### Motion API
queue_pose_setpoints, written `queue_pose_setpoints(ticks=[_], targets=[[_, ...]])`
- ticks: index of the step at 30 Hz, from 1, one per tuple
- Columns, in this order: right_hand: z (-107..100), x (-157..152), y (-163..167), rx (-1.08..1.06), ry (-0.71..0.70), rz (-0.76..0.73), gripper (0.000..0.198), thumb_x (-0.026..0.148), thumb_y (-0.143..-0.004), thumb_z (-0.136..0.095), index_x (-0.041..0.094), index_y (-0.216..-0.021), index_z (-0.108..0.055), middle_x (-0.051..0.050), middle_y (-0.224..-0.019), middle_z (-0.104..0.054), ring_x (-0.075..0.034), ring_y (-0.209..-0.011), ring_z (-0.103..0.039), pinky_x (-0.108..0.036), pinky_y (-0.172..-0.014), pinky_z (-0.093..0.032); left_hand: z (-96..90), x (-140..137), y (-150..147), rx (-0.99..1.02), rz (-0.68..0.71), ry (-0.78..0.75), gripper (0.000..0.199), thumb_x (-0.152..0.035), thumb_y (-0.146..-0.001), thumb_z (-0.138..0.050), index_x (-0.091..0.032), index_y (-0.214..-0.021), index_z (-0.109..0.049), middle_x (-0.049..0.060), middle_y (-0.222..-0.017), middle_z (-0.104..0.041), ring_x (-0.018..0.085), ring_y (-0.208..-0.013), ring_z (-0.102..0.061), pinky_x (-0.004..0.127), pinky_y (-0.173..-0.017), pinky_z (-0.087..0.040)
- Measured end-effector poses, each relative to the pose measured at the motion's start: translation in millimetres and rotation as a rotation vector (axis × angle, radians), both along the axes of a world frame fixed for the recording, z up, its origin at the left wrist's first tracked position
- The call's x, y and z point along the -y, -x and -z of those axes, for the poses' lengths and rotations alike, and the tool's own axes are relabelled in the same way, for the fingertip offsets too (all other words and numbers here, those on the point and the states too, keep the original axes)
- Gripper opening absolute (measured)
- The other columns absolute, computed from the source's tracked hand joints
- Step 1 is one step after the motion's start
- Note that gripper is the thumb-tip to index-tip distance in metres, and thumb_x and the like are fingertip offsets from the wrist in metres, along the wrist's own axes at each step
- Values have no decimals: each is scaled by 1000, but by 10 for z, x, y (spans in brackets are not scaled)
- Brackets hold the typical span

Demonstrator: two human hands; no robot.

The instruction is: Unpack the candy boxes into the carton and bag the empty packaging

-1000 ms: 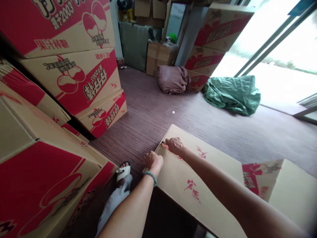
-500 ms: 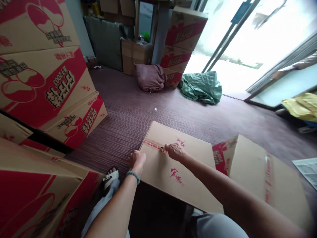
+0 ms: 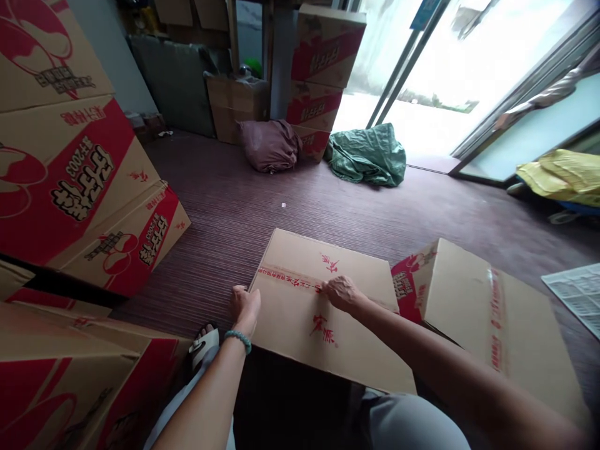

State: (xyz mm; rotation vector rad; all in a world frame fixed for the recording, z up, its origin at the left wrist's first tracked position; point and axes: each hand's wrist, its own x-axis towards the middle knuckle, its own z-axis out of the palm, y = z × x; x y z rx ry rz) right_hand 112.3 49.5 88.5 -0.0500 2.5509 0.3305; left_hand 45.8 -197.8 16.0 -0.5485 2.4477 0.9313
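A cardboard box [image 3: 356,347] with red lettering sits between my knees, its top crossed by a strip of red-printed clear tape [image 3: 285,278]. My left hand [image 3: 245,307], a green bead bracelet on its wrist, grips the box's left edge. My right hand [image 3: 342,294] is closed just above the middle of the taped seam, knuckles up. Whatever its fingers hold is hidden. A thin dark line runs along the tape just left of them.
Another taped box [image 3: 469,306] stands on the right. Tall red-printed cartons [image 3: 94,169] are stacked on the left. Beyond lie a brown sack [image 3: 269,147], a green sack [image 3: 368,156] and more stacked cartons [image 3: 315,62] near a glass door. A white grid panel [image 3: 576,294] lies far right.
My right hand has moved right along the tape seam, away from my left hand. A small dark-and-red bit seen at its fingertips before no longer shows. The left hand keeps its place on the edge.
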Motion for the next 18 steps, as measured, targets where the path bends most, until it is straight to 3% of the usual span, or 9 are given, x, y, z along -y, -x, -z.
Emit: queue_pose_setpoints(ticks=[3,7,13,18], targets=[[-60,-224,-217,24,-38,18,31,17,-98,-37,13,-110,-65,-16,-89,-75,-23,-83,-72,-29,-66,-40,-111,-69,-31,11,-33,49,53,-40,-84,-56,-17,-131,-48,18,-127,-60,33,-122,-57,43,-100,-46],[-124,-488,-488,28,-72,37,34,15,-97,-35,14,-116,-64,-16,-92,-75,-24,-86,-72,-30,-69,-41,-160,-156,-118,84,24,106,68,-60,-84,-50,-20,-139,-46,21,-144,-46,41,-136,-39,58,-106,-37],[-235,-898,-906,20,-115,123,37,14,-97,-33,16,-118,-64,-16,-91,-75,-27,-86,-73,-32,-68,-40,46,-274,-299,4,147,270,88,-71,-88,-23,-14,-156,-25,25,-139,-47,42,-130,-41,60,-102,-35],[-386,-1318,-1352,34,-172,260,34,17,-98,-35,11,-109,-66,-18,-87,-75,-28,-85,-73,-32,-66,-38,119,-361,-444,-206,189,451,86,-66,-92,-22,-7,-154,-30,27,-130,-51,42,-120,-45,57,-98,-36]])
